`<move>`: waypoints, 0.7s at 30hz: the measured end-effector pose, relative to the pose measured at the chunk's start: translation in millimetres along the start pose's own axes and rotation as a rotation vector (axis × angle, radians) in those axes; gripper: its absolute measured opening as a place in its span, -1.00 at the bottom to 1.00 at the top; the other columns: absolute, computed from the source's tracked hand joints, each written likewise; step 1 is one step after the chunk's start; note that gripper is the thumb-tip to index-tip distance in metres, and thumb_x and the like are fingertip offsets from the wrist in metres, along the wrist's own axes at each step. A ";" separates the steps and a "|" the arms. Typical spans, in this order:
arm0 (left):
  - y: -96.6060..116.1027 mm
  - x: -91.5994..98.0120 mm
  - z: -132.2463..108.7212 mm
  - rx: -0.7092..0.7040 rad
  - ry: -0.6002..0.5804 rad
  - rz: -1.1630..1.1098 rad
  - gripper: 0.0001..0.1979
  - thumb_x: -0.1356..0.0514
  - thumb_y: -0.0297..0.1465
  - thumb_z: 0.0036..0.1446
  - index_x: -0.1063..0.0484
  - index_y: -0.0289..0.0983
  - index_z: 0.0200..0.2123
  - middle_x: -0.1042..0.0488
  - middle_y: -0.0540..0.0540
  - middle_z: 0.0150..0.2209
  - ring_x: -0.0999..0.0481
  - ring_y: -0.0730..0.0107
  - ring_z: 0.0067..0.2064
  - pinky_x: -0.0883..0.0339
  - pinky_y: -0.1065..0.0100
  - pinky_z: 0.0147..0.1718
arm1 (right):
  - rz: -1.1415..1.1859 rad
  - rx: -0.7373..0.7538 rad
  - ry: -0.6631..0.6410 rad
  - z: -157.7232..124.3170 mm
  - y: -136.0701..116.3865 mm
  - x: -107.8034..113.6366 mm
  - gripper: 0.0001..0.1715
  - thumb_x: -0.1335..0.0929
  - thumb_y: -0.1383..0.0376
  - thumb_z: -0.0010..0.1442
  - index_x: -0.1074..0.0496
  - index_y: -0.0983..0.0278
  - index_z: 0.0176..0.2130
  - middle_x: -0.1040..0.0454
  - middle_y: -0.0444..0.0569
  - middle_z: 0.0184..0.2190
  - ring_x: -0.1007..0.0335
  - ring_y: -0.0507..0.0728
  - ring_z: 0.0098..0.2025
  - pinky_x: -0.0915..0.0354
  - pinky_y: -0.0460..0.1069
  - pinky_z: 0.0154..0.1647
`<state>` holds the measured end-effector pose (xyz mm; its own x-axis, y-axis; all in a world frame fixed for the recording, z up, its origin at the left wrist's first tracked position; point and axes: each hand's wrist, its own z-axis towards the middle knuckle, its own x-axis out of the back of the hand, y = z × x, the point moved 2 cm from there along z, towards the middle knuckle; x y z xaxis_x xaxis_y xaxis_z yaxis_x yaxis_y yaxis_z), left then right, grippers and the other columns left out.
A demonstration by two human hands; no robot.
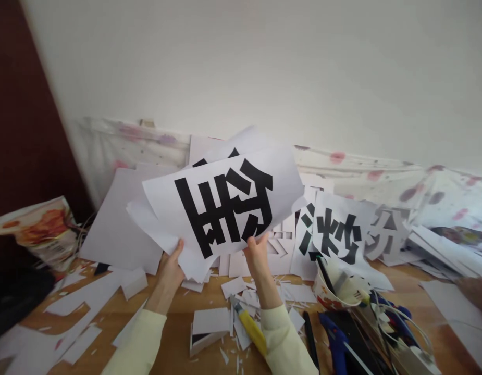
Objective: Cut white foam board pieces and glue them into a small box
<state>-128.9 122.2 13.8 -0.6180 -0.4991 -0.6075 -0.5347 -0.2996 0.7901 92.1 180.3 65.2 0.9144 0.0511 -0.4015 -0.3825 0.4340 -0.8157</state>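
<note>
Several large paper sheets (pixel 162 203) are held up over the table, the front one printed with a bold black Chinese character. My left hand (pixel 172 268) grips their lower left edge between thumb and fingers. Closed on the lower right edge is my right hand (pixel 258 256), its thumb on the front. Below my right forearm, partly hidden by the sleeve, lies a yellow utility knife (pixel 248 325). A small white box-like block (pixel 210 328) sits between my forearms among paper scraps (pixel 233 287).
Another printed sheet (pixel 336 229) leans at the back right, near a paper cup (pixel 334 286) holding tools. A blue glue gun (pixel 336 338) lies at front right. A snack bag (pixel 49 234) stands left. Another person's hand (pixel 475 294) shows at the right edge.
</note>
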 end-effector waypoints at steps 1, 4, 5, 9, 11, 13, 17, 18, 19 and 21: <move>-3.1 5.9 -0.5 0.009 0.000 0.000 -0.53 -0.39 -0.33 0.12 -0.46 -0.13 0.11 -0.59 -0.15 0.18 -0.48 -0.03 0.30 -0.54 0.00 0.16 | 0.000 -0.027 -0.005 2.0 6.2 -4.9 -0.26 -0.60 0.10 -0.05 -0.47 0.22 0.10 -0.65 0.11 -0.04 -0.59 0.37 0.08 -0.50 0.32 0.11; 1.1 27.9 2.9 0.033 -0.025 0.024 -0.58 -0.41 -0.43 -0.01 -0.54 -0.20 -0.03 -0.63 -0.20 0.11 -0.53 -0.11 0.24 -0.54 -0.02 0.15 | -0.020 -0.088 0.019 18.4 20.9 -12.7 -0.39 -0.59 0.14 -0.05 -0.54 0.23 -0.01 -0.66 0.09 -0.03 -0.56 0.36 0.12 -0.41 0.33 0.22; 8.8 38.2 6.6 0.032 -0.025 0.036 -0.60 -0.42 -0.44 -0.05 -0.56 -0.22 -0.07 -0.65 -0.22 0.07 -0.54 -0.13 0.23 -0.53 -0.02 0.16 | -0.025 -0.096 0.024 26.4 24.1 -13.6 -0.41 -0.60 0.15 -0.07 -0.55 0.23 -0.04 -0.66 0.07 -0.03 -0.56 0.36 0.13 -0.38 0.33 0.25; 64.8 89.8 28.4 -0.055 0.035 0.093 -0.57 -0.42 -0.36 -0.05 -0.54 -0.15 -0.05 -0.67 -0.14 0.02 -0.50 -0.03 0.26 -0.40 0.00 0.27 | -0.017 -0.108 -0.073 57.3 31.3 -19.8 -0.35 -0.66 0.26 -0.21 -0.59 0.25 -0.07 -0.68 0.03 -0.07 -0.57 0.35 0.09 -0.38 0.30 0.24; 92.6 110.7 38.7 -0.089 0.049 0.155 -0.56 -0.43 -0.38 -0.03 -0.53 -0.13 -0.02 -0.67 -0.12 -0.01 -0.53 0.02 0.22 -0.34 -0.02 0.29 | -0.001 -0.117 -0.137 67.1 36.4 -26.9 -0.36 -0.67 0.30 -0.22 -0.60 0.26 -0.09 -0.69 0.00 -0.10 -0.58 0.32 0.05 -0.42 0.28 0.20; 110.7 121.2 48.0 -0.110 0.045 0.242 -0.60 -0.43 -0.42 0.03 -0.54 -0.19 -0.02 -0.65 -0.14 -0.03 -0.57 0.05 0.16 -0.33 -0.08 0.27 | 0.014 -0.138 -0.187 72.4 45.4 -36.8 -0.46 -0.66 0.33 -0.11 -0.59 0.28 -0.11 -0.68 -0.03 -0.13 -0.60 0.27 -0.01 -0.46 0.25 0.15; 122.2 112.9 71.5 -0.206 0.020 0.385 -0.76 -0.33 -0.35 0.27 -0.53 -0.27 -0.02 -0.57 -0.16 0.09 -0.56 0.14 0.11 -0.43 -0.06 0.16 | 0.022 -0.209 -0.281 72.5 70.2 -63.9 -0.82 -0.53 0.34 0.26 -0.56 0.33 -0.13 -0.64 -0.04 -0.15 -0.62 0.15 -0.12 -0.55 0.16 -0.02; 123.8 107.9 78.8 -0.235 0.010 0.407 -0.75 -0.33 -0.35 0.28 -0.52 -0.27 0.00 -0.56 -0.16 0.10 -0.57 0.15 0.10 -0.45 -0.04 0.13 | 0.021 -0.222 -0.301 71.6 75.0 -71.7 -0.86 -0.51 0.34 0.29 -0.56 0.34 -0.14 -0.64 -0.04 -0.16 -0.63 0.14 -0.14 -0.56 0.15 -0.05; 126.4 103.2 86.4 -0.259 0.004 0.427 -0.76 -0.34 -0.36 0.27 -0.52 -0.28 -0.01 -0.58 -0.14 0.07 -0.58 0.17 0.07 -0.47 -0.02 0.10 | 0.021 -0.228 -0.316 71.0 78.1 -79.7 -0.85 -0.53 0.34 0.26 -0.57 0.34 -0.15 -0.65 -0.05 -0.18 -0.63 0.13 -0.17 -0.56 0.14 -0.06; 135.7 95.2 101.6 -0.279 -0.026 0.465 -0.79 -0.39 -0.41 0.21 -0.55 -0.30 -0.10 -0.63 -0.10 -0.07 -0.63 0.23 -0.04 -0.50 0.04 0.06 | 0.022 -0.223 -0.334 72.7 78.0 -95.9 -0.71 -0.62 0.36 0.07 -0.60 0.33 -0.20 -0.68 -0.08 -0.25 -0.64 0.14 -0.21 -0.55 0.14 -0.04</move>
<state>-318.9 116.6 54.9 -0.7687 -0.6113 -0.1880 -0.0306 -0.2585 0.9655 -15.8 274.6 70.4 0.8846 0.3636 -0.2920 -0.3879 0.2260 -0.8936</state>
